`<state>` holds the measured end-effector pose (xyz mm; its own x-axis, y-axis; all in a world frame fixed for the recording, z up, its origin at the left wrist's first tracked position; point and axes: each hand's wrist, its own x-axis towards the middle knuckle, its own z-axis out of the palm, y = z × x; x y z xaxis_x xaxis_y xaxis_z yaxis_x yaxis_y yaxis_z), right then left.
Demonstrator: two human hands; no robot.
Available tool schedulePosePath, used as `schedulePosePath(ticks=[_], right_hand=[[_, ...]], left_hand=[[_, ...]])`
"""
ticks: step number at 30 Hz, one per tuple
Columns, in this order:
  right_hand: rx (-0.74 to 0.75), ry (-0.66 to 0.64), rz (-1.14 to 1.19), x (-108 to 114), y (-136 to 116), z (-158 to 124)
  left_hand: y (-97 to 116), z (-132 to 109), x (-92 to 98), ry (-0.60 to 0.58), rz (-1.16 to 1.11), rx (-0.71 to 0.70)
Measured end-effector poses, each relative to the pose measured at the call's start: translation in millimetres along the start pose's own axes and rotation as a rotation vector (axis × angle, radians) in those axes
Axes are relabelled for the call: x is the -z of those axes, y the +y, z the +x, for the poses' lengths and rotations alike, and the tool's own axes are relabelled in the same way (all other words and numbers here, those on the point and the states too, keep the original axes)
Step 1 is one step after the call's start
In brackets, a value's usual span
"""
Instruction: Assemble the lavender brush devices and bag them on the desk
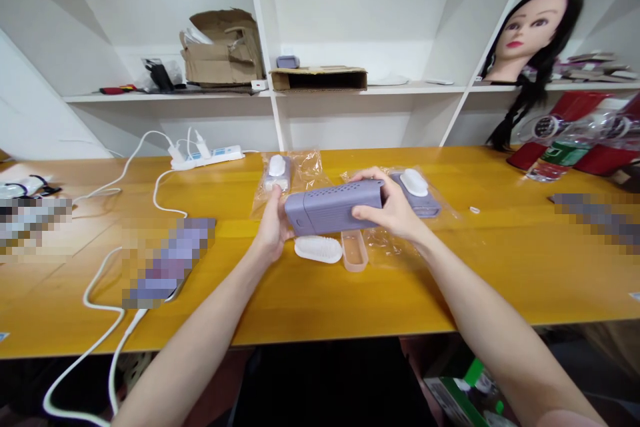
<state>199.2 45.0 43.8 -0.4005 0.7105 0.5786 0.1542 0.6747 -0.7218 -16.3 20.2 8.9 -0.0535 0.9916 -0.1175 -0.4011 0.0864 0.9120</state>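
We see matt plastic on the case point(333, 209), ribbed along its side. The white piece point(319, 249) looks like knobbly plastic, the tray point(355, 266) smooth, translucent plastic. We find the wrap point(311, 163) glossy and crinkled (thin plastic film, it seems), the bench point(350, 310) shiny, smooth wood.

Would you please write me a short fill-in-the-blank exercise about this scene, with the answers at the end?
1. The left hand and right hand hold one box between them, its colour a greyish ____.
2. In the picture, the white oval piece lies to the ____ of the pinkish open tray.
3. The mannequin head has long hair coloured ____.
4. The plastic bottle has a label that is mainly ____.

Missing words: purple; left; black; green.
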Motion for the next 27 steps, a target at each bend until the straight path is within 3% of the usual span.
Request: schedulePosePath(ticks=[5, 10, 15, 17, 19, 22, 27], right_hand=[[0.157, -0.198, -0.054, 13, -5, 1], [0.024, -0.047, 0.006, 16, 7, 5], [-0.098, -0.089, 0.267, 1, 15, 5], [-0.101, -0.097, 0.303, -8, 17, 4], [-0.121, -0.066, 0.235, -17, 18, 2], [-0.127, -0.043, -0.085, -29, 16, -4], [0.022, -0.376, -0.655, -45, 5, -11]], left_hand=[[8, -2, 6.1, -0.219, 0.005, 0.196], [10, -6, 8.7, -0.396, -0.05, 0.073], [4, -8, 9.7, -0.468, 0.097, 0.066], [2, -8, 8.8, -0.434, 0.1, 0.051], [3, -7, 7.3, -0.327, 0.04, 0.014], [9, -6, 5.9, -0.107, -0.111, -0.117], [16, 1, 8.0, 0.109, -0.317, -0.326]])
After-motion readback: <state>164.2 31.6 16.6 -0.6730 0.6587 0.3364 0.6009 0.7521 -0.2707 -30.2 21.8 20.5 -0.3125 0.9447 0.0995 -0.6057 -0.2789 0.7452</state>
